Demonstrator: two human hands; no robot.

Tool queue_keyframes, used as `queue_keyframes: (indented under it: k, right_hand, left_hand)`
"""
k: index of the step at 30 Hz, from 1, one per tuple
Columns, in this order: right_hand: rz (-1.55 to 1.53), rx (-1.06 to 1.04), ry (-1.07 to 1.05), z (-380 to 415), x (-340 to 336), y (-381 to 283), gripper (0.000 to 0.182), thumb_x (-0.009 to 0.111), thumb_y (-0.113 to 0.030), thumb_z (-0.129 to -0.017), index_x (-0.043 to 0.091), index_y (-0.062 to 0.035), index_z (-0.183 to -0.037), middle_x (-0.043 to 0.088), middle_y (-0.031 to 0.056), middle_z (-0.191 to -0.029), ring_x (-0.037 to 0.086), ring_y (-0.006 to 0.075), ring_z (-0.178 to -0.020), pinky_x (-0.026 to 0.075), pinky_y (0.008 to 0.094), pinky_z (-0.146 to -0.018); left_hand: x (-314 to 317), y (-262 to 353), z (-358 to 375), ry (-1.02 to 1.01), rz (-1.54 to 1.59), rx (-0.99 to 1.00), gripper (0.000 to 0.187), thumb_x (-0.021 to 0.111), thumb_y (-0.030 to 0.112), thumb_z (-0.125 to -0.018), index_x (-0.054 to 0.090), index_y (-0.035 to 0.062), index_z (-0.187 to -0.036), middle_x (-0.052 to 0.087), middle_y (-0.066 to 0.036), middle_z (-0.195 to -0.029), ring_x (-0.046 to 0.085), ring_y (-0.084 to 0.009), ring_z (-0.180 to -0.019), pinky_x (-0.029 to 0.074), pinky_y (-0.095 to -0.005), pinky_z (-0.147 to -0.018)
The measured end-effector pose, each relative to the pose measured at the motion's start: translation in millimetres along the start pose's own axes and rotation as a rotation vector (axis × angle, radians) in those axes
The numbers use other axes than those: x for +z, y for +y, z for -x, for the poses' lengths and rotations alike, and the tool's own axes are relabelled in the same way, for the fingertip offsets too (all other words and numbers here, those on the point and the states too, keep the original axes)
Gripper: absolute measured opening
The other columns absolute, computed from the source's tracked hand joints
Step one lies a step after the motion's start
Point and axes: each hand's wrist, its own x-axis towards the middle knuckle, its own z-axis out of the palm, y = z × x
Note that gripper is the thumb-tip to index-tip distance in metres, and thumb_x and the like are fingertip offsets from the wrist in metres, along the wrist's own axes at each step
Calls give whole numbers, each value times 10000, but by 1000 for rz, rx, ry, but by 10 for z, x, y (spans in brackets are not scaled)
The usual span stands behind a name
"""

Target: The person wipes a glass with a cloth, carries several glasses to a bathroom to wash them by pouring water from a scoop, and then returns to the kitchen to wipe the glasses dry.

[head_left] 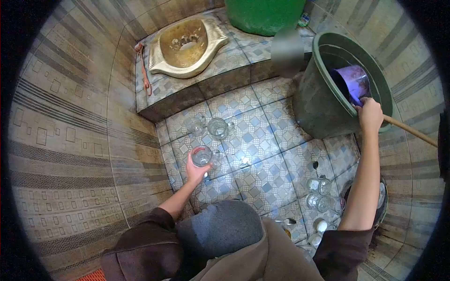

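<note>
1. while the left hand point(194, 171) is wrapped round a clear glass mug point(202, 156) held just above the tiled floor point(262, 140), the right hand point(370, 114) is closed on the handle of a purple scoop point(352, 83) dipped inside the dark green bucket point(323, 100).
2. the mug looks stiff, brittle and probably wet, so slippery; a grip round the body or by the handle seems safest over hard tile.
3. two more glass mugs point(212, 126) stand on the floor beyond the left hand.
4. a cluster of glasses point(319, 194) sits near the right forearm, by a spoon point(287, 221).
5. further off, a squat toilet point(186, 46) sits on the raised step.
</note>
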Motion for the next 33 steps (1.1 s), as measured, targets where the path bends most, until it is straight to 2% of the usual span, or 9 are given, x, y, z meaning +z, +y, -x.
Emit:
queue_keyframes:
  k: [3, 7, 9, 11, 20, 22, 24, 29, 33]
  right_hand:
    - [-181, -96, -229, -206, 139, 107, 191, 672, -141, -614, 631, -42, -772, 608, 151, -743, 593, 261, -699, 448, 323, -651]
    - [-456, -6, -407, -276, 308, 368, 180, 654, -180, -661, 615, -17, -726, 571, 49, -605, 493, 99, -538, 396, 245, -528]
    - [-964, 252, -324, -214, 366, 478, 209, 630, -211, -714, 604, -7, -757, 574, 20, -622, 461, 64, -515, 361, 196, -485]
    - [-1021, 293, -262, -99, 208, 418, 257, 598, -236, -761, 588, 18, -806, 576, 10, -650, 433, 39, -501, 316, 147, -464]
    - [-1688, 537, 276, 503, -859, 523, 238, 570, -138, -781, 521, 61, -902, 603, 141, -818, 570, 104, -602, 500, 203, -533]
    - [-1702, 532, 323, 708, -1123, 723, 238, 566, -142, -784, 521, 58, -904, 602, 139, -819, 568, 98, -599, 499, 199, -533]
    - [-1707, 548, 335, 966, -1371, 844, 239, 554, -156, -793, 526, 52, -908, 603, 125, -822, 552, 68, -581, 491, 174, -526]
    - [-1628, 666, 297, 1819, -1698, 1235, 248, 543, -175, -801, 538, 44, -918, 608, 93, -811, 493, 16, -514, 450, 131, -473]
    - [-1510, 847, 294, 2559, -1748, 1470, 237, 529, -182, -807, 531, 30, -912, 610, 95, -799, 471, 11, -452, 430, 123, -397]
  left_hand:
    - [-82, -411, -148, 217, -403, 129, 692, 758, 190, -498, 424, 34, -1084, 494, -96, -1051, 461, -218, -999, 334, -322, -895]
    - [-128, -481, -272, 179, -219, -23, 690, 765, 184, -498, 433, 42, -1086, 503, -104, -1042, 479, -232, -976, 368, -334, -861]
    - [-101, -456, -299, 172, -189, -72, 689, 769, 178, -501, 432, 31, -1084, 499, -106, -1054, 477, -227, -981, 366, -329, -863]
    - [-90, -650, -348, 228, -266, -22, 680, 767, 164, -508, 431, 20, -1081, 501, -108, -1045, 478, -222, -980, 368, -325, -859]
    - [-60, -391, -363, 202, -110, 111, 826, 752, 127, -526, 294, 11, -1204, 392, -145, -1163, 363, -236, -1099, 292, -344, -931]
    - [68, 234, -237, 509, -631, 325, 843, 721, 170, -578, 225, -1, -1238, 328, -171, -1206, 275, -268, -1155, 233, -379, -961]
    - [487, 716, -87, 188, -91, 648, 773, 686, 197, -616, 256, -13, -1222, 326, -181, -1204, 244, -304, -1168, 203, -407, -967]
    - [2144, 1147, 409, -1102, 85, 668, 687, 665, 163, -608, 328, 36, -1194, 374, -181, -1183, 346, -313, -1118, 277, -350, -939]
    - [3287, 866, 805, -1206, -78, 546, 861, 715, 157, -537, 236, 40, -1243, 347, -186, -1218, 338, -319, -1131, 300, -345, -933]
